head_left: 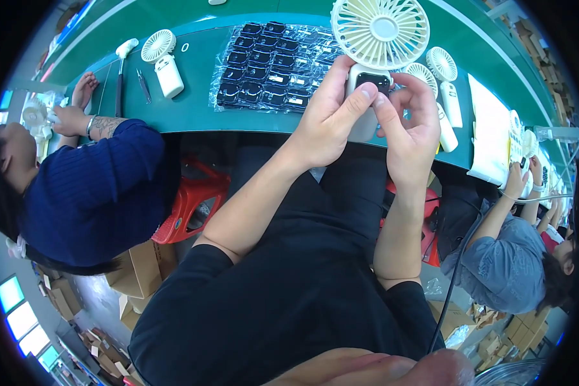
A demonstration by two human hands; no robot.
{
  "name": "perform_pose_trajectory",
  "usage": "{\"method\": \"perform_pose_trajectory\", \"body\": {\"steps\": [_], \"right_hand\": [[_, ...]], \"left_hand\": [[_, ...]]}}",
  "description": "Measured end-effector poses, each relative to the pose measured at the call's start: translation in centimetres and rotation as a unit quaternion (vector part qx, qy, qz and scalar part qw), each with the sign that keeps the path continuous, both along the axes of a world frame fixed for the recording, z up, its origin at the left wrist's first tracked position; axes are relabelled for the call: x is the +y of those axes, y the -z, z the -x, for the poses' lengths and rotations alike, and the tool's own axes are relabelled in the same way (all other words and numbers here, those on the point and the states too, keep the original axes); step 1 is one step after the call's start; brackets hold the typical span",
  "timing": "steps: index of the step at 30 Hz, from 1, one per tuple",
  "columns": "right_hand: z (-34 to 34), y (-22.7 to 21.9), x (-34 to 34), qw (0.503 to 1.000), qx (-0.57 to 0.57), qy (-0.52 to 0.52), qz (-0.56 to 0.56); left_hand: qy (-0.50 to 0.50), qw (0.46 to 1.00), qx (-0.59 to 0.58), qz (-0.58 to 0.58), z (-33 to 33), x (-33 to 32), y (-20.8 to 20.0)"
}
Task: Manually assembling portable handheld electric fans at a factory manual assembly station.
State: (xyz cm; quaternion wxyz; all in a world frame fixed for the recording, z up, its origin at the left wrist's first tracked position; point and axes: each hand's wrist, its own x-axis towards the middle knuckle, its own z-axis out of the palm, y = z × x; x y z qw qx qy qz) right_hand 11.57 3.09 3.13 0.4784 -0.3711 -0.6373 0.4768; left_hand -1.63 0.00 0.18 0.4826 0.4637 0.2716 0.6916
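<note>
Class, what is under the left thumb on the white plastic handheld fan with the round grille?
Beside the thumb of the left hand, part of a glossy black panel shows on the white plastic fan. Whatever the thumb directly covers cannot be seen.

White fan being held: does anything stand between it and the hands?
Nothing visible does. The left hand grips the white fan, thumb over the dark panel; the right hand has its thumb beside that panel.

From where I stood, a red plastic stool [180, 202] sat near the long green-topped workbench [196, 106]; brown cardboard boxes [137, 270] lay on the grey floor [100, 297] behind it, and bright rectangular windows [22, 320] glowed back beyond its left end.
</note>
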Motion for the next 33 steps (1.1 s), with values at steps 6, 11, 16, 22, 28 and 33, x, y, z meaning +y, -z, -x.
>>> {"method": "perform_pose_trajectory", "body": {"steps": [6,11,16,22,28,33], "right_hand": [[-0.8,1.0,0.7,0.994,0.040,-0.067,-0.074],[0.6,0.3,-0.9,0.973,0.206,-0.102,0.028],[1.7,1.7,-1.3,0.960,0.261,-0.105,-0.004],[2.3,2.1,-1.4,0.967,0.242,-0.080,0.018],[2.4,2.2,-1.8,0.988,0.154,-0.031,0.004],[1.7,2.3,-1.7,0.985,0.126,-0.101,0.056]], "left_hand": [[0.019,0.999,-0.031,-0.021,-0.7,-1.0,-1.0],[-0.003,0.998,-0.045,-0.037,-1.2,-1.5,-1.5],[-0.033,0.997,-0.051,-0.043,-1.2,-1.2,-0.9],[-0.075,0.996,-0.025,-0.030,-1.5,-0.9,-0.1],[-0.072,0.989,-0.129,-0.023,-0.8,-0.1,-0.4],[-0.077,0.993,-0.089,-0.009,-0.3,0.4,-0.5]]}}
